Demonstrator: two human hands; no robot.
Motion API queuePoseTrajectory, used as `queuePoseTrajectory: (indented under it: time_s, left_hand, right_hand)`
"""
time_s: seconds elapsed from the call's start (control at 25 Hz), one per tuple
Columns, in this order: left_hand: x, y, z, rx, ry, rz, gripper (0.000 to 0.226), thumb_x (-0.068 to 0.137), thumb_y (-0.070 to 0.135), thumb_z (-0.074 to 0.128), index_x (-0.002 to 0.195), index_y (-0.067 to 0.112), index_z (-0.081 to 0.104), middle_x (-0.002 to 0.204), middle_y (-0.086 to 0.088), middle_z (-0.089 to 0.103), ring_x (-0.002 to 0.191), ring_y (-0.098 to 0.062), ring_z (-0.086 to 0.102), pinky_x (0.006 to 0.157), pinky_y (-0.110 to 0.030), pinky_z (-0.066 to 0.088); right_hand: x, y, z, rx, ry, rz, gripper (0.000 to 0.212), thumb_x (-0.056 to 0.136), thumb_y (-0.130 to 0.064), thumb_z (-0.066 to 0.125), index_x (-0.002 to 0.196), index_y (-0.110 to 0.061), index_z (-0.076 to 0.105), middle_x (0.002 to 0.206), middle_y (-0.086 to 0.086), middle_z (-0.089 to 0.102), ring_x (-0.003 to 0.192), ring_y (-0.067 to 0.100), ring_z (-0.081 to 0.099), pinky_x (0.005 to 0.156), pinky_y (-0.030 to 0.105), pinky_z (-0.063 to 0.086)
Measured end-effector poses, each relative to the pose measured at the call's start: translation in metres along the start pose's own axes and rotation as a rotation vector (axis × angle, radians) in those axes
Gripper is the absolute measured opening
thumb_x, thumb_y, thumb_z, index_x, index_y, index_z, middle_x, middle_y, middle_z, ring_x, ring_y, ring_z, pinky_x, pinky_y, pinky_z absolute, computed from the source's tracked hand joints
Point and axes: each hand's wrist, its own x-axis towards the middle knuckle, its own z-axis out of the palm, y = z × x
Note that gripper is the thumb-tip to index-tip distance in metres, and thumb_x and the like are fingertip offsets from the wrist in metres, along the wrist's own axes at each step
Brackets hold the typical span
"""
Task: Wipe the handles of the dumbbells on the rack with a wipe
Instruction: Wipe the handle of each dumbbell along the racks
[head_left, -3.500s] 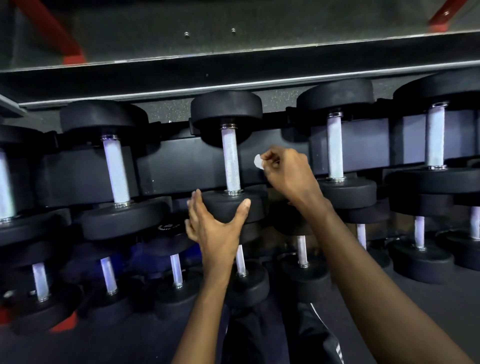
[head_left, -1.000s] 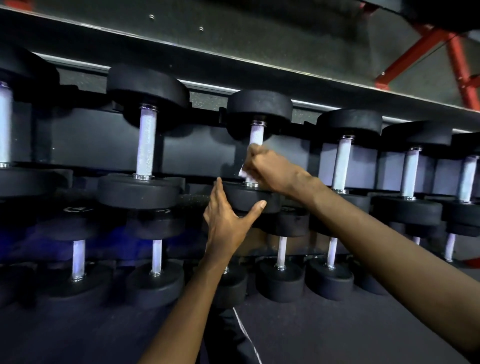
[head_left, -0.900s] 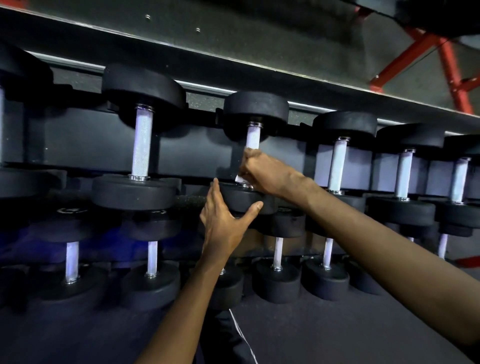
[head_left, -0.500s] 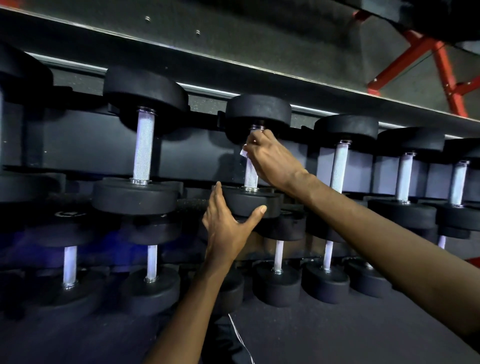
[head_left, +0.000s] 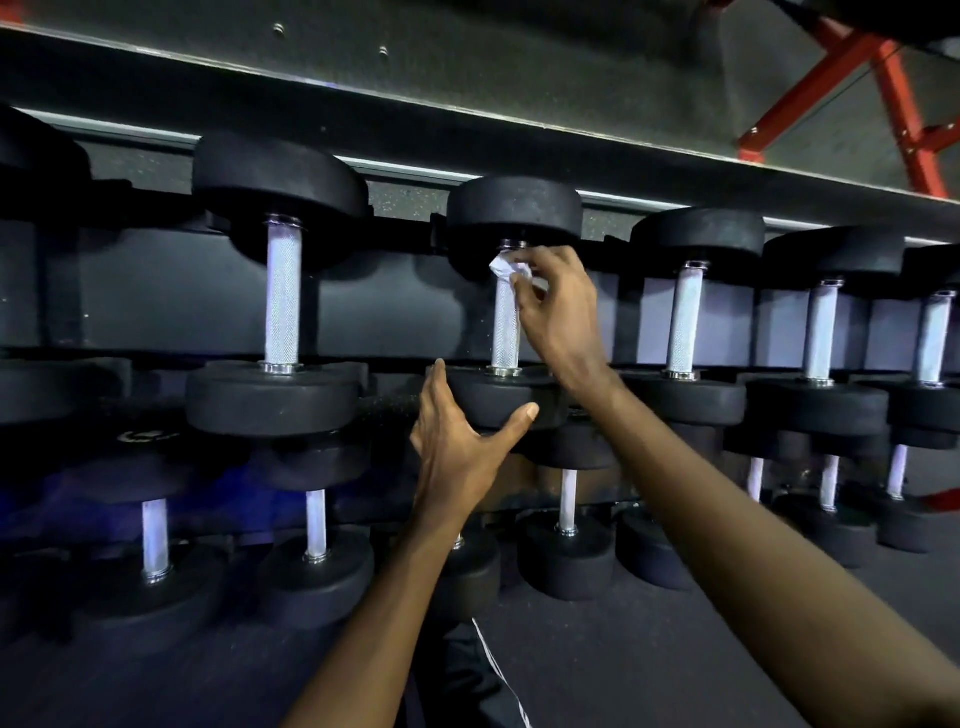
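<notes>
The right hand (head_left: 558, 312) has slid the wipe (head_left: 503, 267) up the handle (head_left: 505, 332).

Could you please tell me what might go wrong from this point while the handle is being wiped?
1. The wipe is a small crumpled wad pinched only by the fingertips of the right hand at the top of the handle; it could slip out or skip part of the knurling.
2. The left hand only braces the dumbbell's near head; a hard stroke might roll it on the rack, pinching fingers.
</notes>
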Motion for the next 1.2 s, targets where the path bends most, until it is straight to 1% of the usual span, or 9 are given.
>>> queuePoseTrajectory:
  time_s: [0.16,0.24,0.32,0.4,0.6,0.76,0.84,1.08,1.2]
  left_hand:
    - [-0.002,0.001,0.003,-0.028,0.025,-0.018,0.126,0.057,0.083,0.062,0.159,0.025,0.017,0.164,0.002,0.023,0.15,-0.02,0.024,0.122,-0.048,0.022]
    - [-0.001,0.0,0.004,-0.029,0.036,-0.021,0.124,0.057,0.082,0.063,0.158,0.027,0.018,0.163,0.003,0.024,0.149,-0.021,0.025,0.121,-0.051,0.024]
    - [-0.002,-0.001,0.004,-0.039,0.031,-0.024,0.122,0.057,0.082,0.065,0.157,0.031,0.018,0.162,0.007,0.023,0.149,-0.021,0.024,0.119,-0.054,0.026]
    - [-0.002,-0.001,0.003,-0.046,0.027,-0.024,0.121,0.058,0.082,0.067,0.157,0.033,0.017,0.162,0.009,0.023,0.148,-0.02,0.024,0.118,-0.056,0.027]
    - [-0.003,-0.001,0.005,-0.048,0.046,-0.03,0.121,0.058,0.082,0.066,0.157,0.032,0.019,0.16,0.008,0.025,0.147,-0.019,0.026,0.12,-0.054,0.025]
    - [-0.003,-0.001,0.006,-0.054,0.037,-0.032,0.12,0.056,0.082,0.067,0.156,0.035,0.02,0.158,0.011,0.027,0.145,-0.018,0.027,0.12,-0.053,0.027]
    - [-0.003,-0.001,0.005,-0.051,0.041,-0.035,0.12,0.056,0.082,0.067,0.156,0.035,0.02,0.158,0.011,0.027,0.145,-0.018,0.027,0.12,-0.052,0.027]
    - [-0.004,-0.002,0.006,-0.058,0.053,-0.03,0.118,0.057,0.081,0.068,0.155,0.035,0.022,0.157,0.011,0.028,0.144,-0.018,0.027,0.12,-0.05,0.026]
    - [-0.004,-0.003,0.008,-0.061,0.06,-0.02,0.117,0.057,0.08,0.068,0.155,0.034,0.023,0.158,0.01,0.029,0.144,-0.021,0.029,0.12,-0.046,0.027]
  right_hand:
    - [0.008,0.001,0.021,0.536,0.169,0.592,0.017,0.086,-0.02,0.07,0.102,-0.015,0.068,0.083,0.001,0.071,0.071,0.009,0.064,0.074,0.03,0.054]
    - [0.017,0.0,0.025,0.725,0.158,0.775,0.02,0.091,-0.012,0.067,0.109,-0.005,0.064,0.075,0.0,0.067,0.065,0.009,0.06,0.066,0.028,0.051]
    - [0.019,-0.004,0.023,0.779,0.065,0.799,0.007,0.096,-0.007,0.058,0.1,-0.006,0.064,0.072,0.0,0.065,0.061,0.007,0.059,0.059,0.021,0.048]
    - [0.019,0.0,0.017,0.875,-0.048,0.808,0.019,0.099,-0.005,0.048,0.088,-0.009,0.062,0.07,0.002,0.066,0.059,0.009,0.061,0.058,0.021,0.048]
    - [0.017,0.013,0.011,1.077,-0.275,0.938,0.031,0.1,-0.006,0.032,0.104,-0.005,0.063,0.091,0.008,0.07,0.067,0.011,0.069,0.068,0.025,0.058]
    - [0.018,0.018,0.019,1.1,-0.259,0.972,0.034,0.099,-0.009,0.034,0.111,0.001,0.064,0.101,0.014,0.07,0.08,0.021,0.065,0.081,0.033,0.055]
    - [0.021,0.017,0.018,1.139,-0.265,0.983,0.034,0.101,-0.01,0.034,0.11,0.003,0.063,0.099,0.015,0.069,0.077,0.02,0.066,0.074,0.031,0.057]
    - [0.005,0.026,0.01,0.891,-0.334,0.839,0.027,0.1,-0.006,0.04,0.102,-0.01,0.066,0.091,0.009,0.07,0.068,0.013,0.065,0.093,0.04,0.053]
    - [-0.009,0.031,0.005,0.741,-0.284,0.757,0.018,0.098,-0.011,0.055,0.093,-0.015,0.071,0.084,0.004,0.069,0.074,0.013,0.061,0.083,0.035,0.052]
